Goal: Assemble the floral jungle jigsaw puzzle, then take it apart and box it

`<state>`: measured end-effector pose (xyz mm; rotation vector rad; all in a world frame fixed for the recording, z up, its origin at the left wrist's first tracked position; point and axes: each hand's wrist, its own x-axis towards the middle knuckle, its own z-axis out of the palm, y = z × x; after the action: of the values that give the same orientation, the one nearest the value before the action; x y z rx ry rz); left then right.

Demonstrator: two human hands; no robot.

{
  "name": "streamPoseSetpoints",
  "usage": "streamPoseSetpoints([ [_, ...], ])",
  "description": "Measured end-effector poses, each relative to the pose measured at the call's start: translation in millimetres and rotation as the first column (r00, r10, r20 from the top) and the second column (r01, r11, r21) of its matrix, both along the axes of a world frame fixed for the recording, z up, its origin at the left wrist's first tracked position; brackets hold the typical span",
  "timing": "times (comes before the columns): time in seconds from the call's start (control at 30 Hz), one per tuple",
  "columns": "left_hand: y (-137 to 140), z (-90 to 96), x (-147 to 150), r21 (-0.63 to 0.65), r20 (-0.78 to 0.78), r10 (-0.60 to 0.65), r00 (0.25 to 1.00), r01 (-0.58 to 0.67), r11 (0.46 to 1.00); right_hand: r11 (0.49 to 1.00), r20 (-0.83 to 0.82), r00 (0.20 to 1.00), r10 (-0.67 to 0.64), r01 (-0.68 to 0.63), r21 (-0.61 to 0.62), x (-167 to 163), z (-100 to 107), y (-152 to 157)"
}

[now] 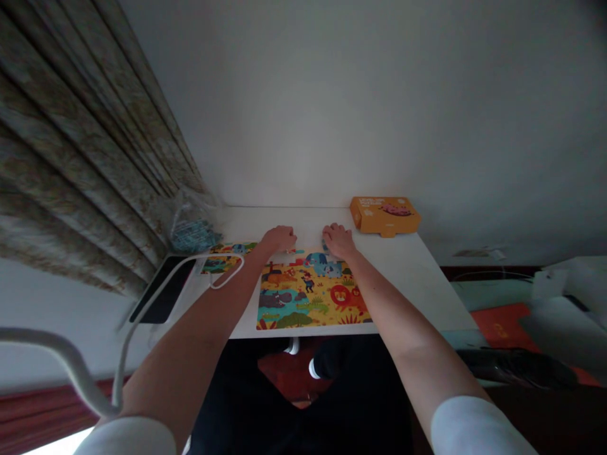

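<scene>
A jigsaw puzzle (303,300) with hippo, lion, elephant and other animal pictures lies on the white table, its upper edge uneven. My left hand (279,239) is closed above the puzzle's upper left edge, and whatever its fingers may hold is hidden. At the upper right edge, my right hand (338,239) has its fingers curled down on a small bluish puzzle piece (325,246). A smaller picture sheet (218,262) with similar animals lies left of the puzzle, partly covered by my left forearm.
An orange box (386,216) stands at the table's back right. A clear plastic bag (192,230) with bluish contents sits at the back left, near a dark tablet-like slab (161,294). A white bent-tube stand (128,335) arches over my left forearm. Curtains (90,120) hang left.
</scene>
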<state>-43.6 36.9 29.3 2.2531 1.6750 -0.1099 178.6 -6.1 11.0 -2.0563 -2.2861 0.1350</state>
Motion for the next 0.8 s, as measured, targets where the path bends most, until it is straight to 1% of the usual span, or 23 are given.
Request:
streamPoseSetpoints([
  [0.07,3,-0.9,-4,-0.020,0.012,-0.047,0.999,0.047,0.999,0.999,-0.022,0.999,0.033,-0.032,0.016,4,-2,-1],
  [0.17,3,-1.2,-11,-0.007,0.026,-0.085,0.996,0.086,0.996,0.998,-0.071,0.997,0.030,-0.026,0.053,7,-5,-2],
  [0.3,-3,-3.8,-14,0.089,0.033,-0.085,0.996,0.082,0.993,0.992,-0.101,0.993,0.064,-0.053,0.111,3,-7,-6],
  [0.43,-14,-10.6,-5,0.207,0.050,-0.086,0.995,0.074,0.976,0.973,-0.097,0.979,0.181,-0.164,0.161,-8,-4,-18],
  [0.53,-28,-14.7,4,0.343,0.064,-0.086,0.994,0.059,0.938,0.961,-0.101,0.965,0.243,-0.225,0.163,-22,-3,-33],
  [0.6,-41,-17.0,11,0.403,0.058,-0.146,0.988,0.111,0.909,0.962,-0.084,0.964,0.252,-0.240,0.131,-32,-3,-44],
  [0.63,-48,-18.3,13,0.408,0.049,-0.187,0.981,0.151,0.900,0.963,-0.067,0.966,0.251,-0.243,0.113,-37,-4,-49],
  [0.7,-64,-21.5,18,0.380,0.038,-0.241,0.970,0.208,0.901,0.965,-0.027,0.968,0.250,-0.247,0.086,-45,-5,-56],
  [0.73,-72,-23.5,20,0.367,0.042,-0.244,0.969,0.212,0.906,0.966,-0.011,0.969,0.245,-0.244,0.082,-47,-6,-58],
  [0.8,-84,-27.4,23,0.359,0.063,-0.218,0.974,0.182,0.915,0.970,0.006,0.974,0.227,-0.226,0.087,-50,-7,-58],
])
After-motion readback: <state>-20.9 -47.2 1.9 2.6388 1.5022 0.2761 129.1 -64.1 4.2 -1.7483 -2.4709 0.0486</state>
